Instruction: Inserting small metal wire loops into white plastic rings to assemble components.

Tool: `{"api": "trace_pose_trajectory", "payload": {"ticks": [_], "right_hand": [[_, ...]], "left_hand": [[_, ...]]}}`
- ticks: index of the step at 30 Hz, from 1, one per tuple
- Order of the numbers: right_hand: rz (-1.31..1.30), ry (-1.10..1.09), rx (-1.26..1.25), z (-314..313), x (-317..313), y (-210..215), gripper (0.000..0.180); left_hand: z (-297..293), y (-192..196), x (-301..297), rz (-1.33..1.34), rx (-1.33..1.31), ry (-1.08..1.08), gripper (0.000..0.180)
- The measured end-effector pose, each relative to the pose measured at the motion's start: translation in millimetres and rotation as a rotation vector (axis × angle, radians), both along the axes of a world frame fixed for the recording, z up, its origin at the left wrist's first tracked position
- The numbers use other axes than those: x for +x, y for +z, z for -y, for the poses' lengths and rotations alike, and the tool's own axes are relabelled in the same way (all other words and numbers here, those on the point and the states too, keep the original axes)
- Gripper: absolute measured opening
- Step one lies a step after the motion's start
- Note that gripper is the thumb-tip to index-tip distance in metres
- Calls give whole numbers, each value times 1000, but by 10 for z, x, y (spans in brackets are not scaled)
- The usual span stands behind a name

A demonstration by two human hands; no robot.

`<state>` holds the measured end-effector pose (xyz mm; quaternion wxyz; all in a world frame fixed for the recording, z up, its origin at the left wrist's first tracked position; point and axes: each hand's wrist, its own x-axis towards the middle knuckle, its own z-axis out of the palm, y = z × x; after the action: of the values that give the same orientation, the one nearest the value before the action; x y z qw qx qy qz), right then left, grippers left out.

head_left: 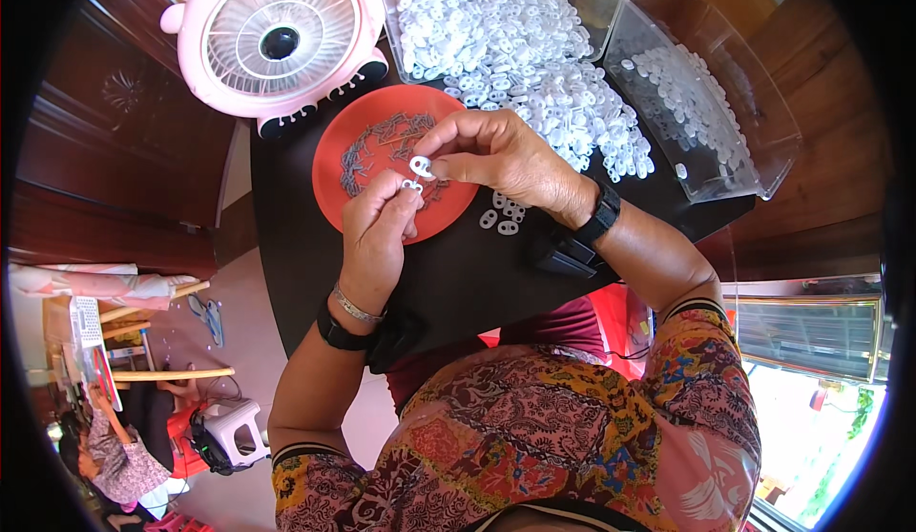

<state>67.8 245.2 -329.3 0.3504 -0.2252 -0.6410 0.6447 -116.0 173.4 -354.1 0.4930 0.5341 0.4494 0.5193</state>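
Observation:
Over the red plastic bowl [326, 203], my two hands meet. In my left hand [380, 222], the thumb and index finger pinch a small white plastic piece [412, 187]. My right hand [510, 162] grips a white oval plastic piece with holes [420, 165] between thumb and finger, just above the left one. A thin shank seems to stand between the two pieces, too small to make out fully. Many small grey screws [353, 165] lie in the bowl. Several loose white ovals [506, 219] lie on the black table [448, 284] below my right wrist.
A clear bin [603, 19] heaped with white ovals stands at the back, its pile [596, 103] spilling onto the table. Another clear bin [768, 122] at right holds more. A pink fan [196, 64] stands back left. At far left sits another person [124, 460] near a white stool [232, 427].

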Motion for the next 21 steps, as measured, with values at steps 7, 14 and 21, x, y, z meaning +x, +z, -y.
{"api": "trace_pose_trajectory", "payload": {"ticks": [7,14,21], "right_hand": [[25,-14,91,9,-12,-44,15],[117,-7,207,53,-31,-30,14],[139,-109,552,130,-70,-39,31]], "left_hand": [[-1,-3,7,-4,-4,-9,16],[-2,-32,3,-14,7,0,17],[33,38,53,129,-58,22,15]]}}
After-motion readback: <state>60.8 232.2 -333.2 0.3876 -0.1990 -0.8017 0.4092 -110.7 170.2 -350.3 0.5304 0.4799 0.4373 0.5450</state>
